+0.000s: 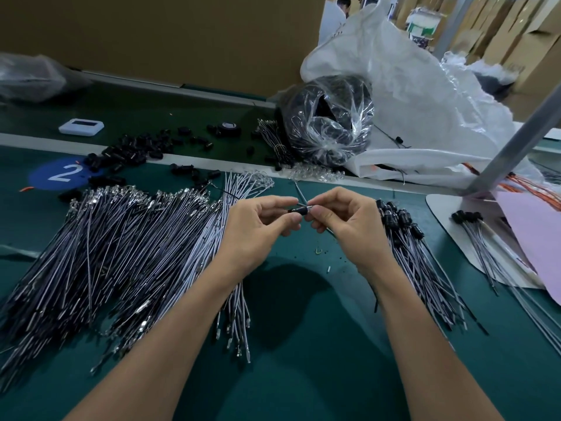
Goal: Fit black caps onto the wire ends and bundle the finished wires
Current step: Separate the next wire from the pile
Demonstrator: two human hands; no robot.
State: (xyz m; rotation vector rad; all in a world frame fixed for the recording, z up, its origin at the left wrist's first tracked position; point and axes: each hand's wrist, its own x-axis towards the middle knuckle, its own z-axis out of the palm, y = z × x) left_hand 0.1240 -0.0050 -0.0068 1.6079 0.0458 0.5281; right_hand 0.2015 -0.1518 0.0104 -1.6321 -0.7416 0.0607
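- Your left hand pinches the black cap between thumb and fingertips. Your right hand pinches the wire right at the cap's right-hand mouth. Both hands are grasping, neither is free.
- Cap and wire end are in the air between your hands, above the middle of the green mat.
- This looks like the insertion step. I can't tell how deep the terminal sits, since your fingers cover the joint.
- Line the wire end up with the cap's axis before you push. The wire's tail angles off toward the far side, so an off-axis push would likely bend the terminal.
- Grip close to the wire end so it doesn't buckle. Push straight, feel for the stop, then tug lightly to check.
- Lay the finished piece with the capped wires, just right of your right hand, caps at the far end. That makes bundling easier.
- Next blank comes from the uncapped wires heaped on the left. The loose caps are far left.
- The tape roll at the far side is probably for bundling.
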